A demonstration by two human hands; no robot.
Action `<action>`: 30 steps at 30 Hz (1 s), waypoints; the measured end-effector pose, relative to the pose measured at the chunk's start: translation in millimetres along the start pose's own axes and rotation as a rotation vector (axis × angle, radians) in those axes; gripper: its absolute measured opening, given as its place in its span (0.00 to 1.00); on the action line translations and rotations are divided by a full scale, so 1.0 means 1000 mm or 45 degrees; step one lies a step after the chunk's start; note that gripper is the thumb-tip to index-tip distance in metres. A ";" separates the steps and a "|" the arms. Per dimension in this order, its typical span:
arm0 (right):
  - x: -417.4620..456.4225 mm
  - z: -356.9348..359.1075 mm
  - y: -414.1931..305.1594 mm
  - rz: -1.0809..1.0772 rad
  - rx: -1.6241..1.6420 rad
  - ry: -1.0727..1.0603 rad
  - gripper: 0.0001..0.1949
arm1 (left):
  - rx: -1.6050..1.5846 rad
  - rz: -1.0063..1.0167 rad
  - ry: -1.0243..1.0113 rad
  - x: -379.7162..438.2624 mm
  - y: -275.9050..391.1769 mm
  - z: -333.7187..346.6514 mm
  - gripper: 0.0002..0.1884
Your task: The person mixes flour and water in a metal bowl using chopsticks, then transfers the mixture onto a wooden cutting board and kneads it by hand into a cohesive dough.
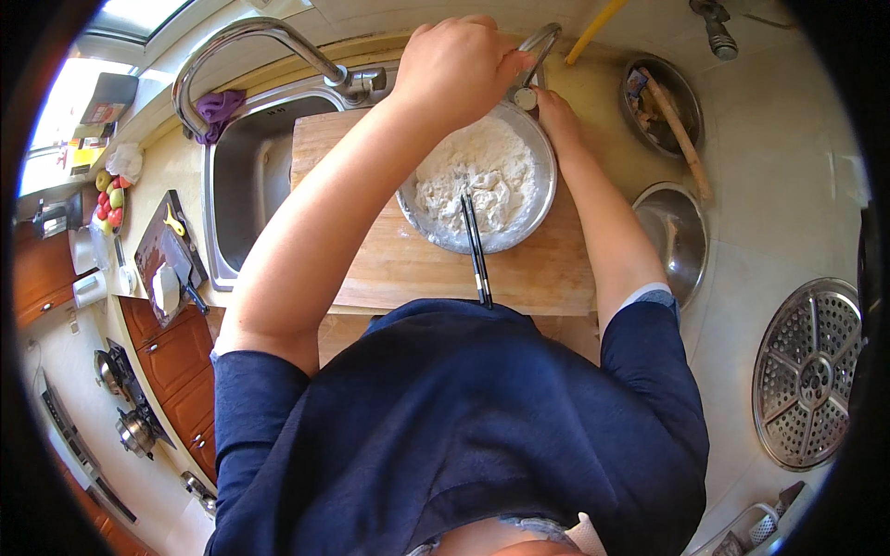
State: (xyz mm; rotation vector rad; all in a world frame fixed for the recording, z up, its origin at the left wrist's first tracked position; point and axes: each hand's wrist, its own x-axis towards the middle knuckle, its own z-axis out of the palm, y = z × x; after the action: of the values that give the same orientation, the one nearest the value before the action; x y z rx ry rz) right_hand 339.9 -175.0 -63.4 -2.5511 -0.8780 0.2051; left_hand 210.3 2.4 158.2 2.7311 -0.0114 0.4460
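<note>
A metal mixing bowl (pixel 547 201) of flour and shaggy wet clumps (pixel 490 191) sits on a wooden board (pixel 431 278). Black chopsticks (pixel 477 254) lean in the mix and over the near rim. My left hand (pixel 455 73) is raised across the bowl's far side, fingers curled. Its thumb is at a slim chrome tap (pixel 546 38); whether it grips the tap is hidden. My right hand (pixel 556 121) is low by the bowl's far right rim, next to the tap's round end (pixel 525 99). Its fingertips are partly hidden, so its grip is unclear.
Left of the board is a steel sink (pixel 257 187) with a large faucet (pixel 264 31). Beyond it a dark cutting board (pixel 174 257) holds a knife (pixel 193 288) and a peeler (pixel 174 221). To the right are a steel bowl (pixel 671 236) and a basin with a rolling pin (pixel 678 132).
</note>
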 end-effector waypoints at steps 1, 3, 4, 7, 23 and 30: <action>0.000 0.000 -0.004 -0.008 -0.017 -0.007 0.21 | 0.011 -0.016 -0.034 0.000 0.000 -0.001 0.18; 0.000 -0.002 -0.008 -0.020 -0.057 -0.016 0.21 | 0.005 -0.048 -0.083 0.000 0.002 -0.003 0.18; -0.001 0.001 -0.006 -0.056 -0.056 0.045 0.20 | -0.012 -0.065 -0.098 0.000 0.004 -0.005 0.18; 0.002 0.008 0.004 -0.131 -0.038 0.163 0.18 | -0.052 -0.037 -0.088 0.000 0.003 -0.004 0.18; 0.004 -0.020 -0.007 -0.105 -0.036 -0.112 0.21 | -0.048 -0.027 -0.044 0.000 -0.003 0.000 0.17; -0.001 -0.029 -0.022 -0.049 -0.037 -0.078 0.17 | -0.044 -0.003 -0.046 -0.002 -0.006 0.001 0.18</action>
State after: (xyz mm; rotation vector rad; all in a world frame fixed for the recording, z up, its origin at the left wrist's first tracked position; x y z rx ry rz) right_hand 334.9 -170.9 -27.7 -2.5646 -0.9589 0.2621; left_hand 209.5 7.9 154.7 2.7045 -0.0256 0.3923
